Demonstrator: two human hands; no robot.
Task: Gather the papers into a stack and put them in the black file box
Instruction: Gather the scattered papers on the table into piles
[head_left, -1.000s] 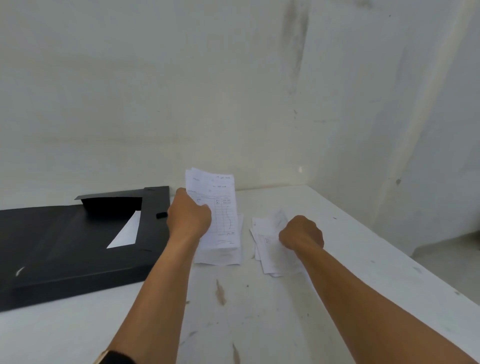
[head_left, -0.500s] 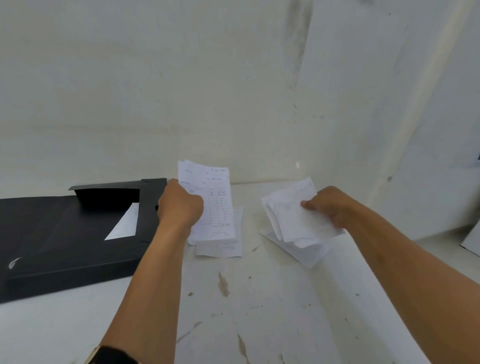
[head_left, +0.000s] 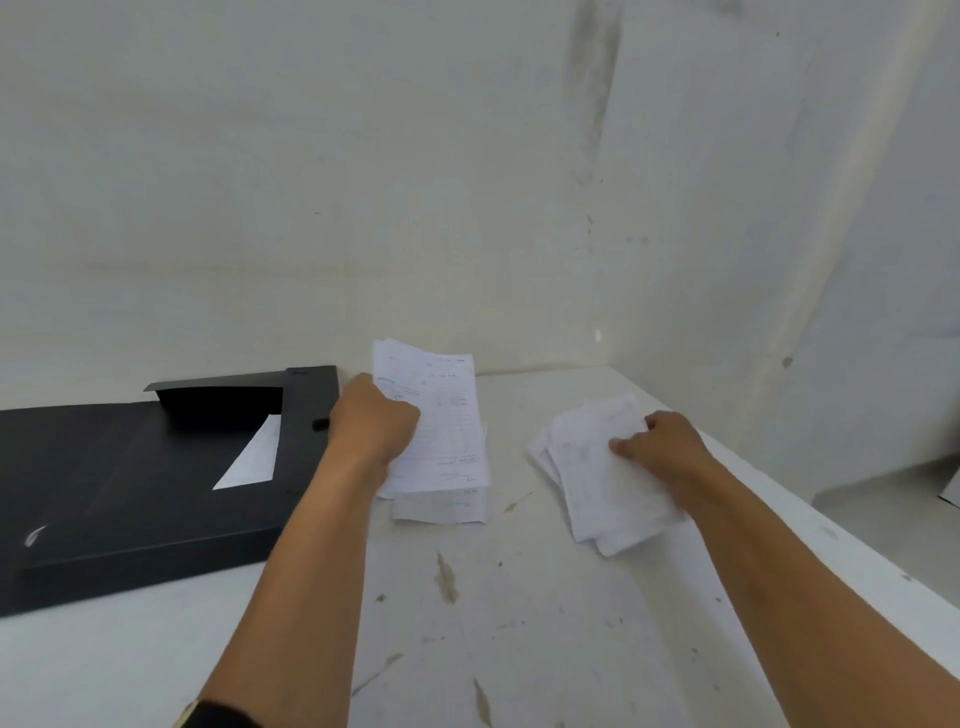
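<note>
My left hand (head_left: 371, 423) grips a stack of printed papers (head_left: 441, 415), held tilted up just right of the black file box (head_left: 130, 499). Under that stack one more paper (head_left: 441, 508) lies flat on the white table (head_left: 519, 623). My right hand (head_left: 662, 447) holds a second bunch of white papers (head_left: 597, 478) over the table's right side, thumb on top. The file box lies flat at the left with its flap up and a white sheet (head_left: 252, 460) showing in its opening.
A stained white wall rises right behind the table. The table's right edge runs diagonally under my right forearm, with a lower grey floor area (head_left: 893, 509) beyond it. A dark band sits on my left wrist (head_left: 218, 714).
My right hand closed on the loose papers at the right, lifted them off the table and has now brought them lower and nearer. My left hand kept its stack almost still.
</note>
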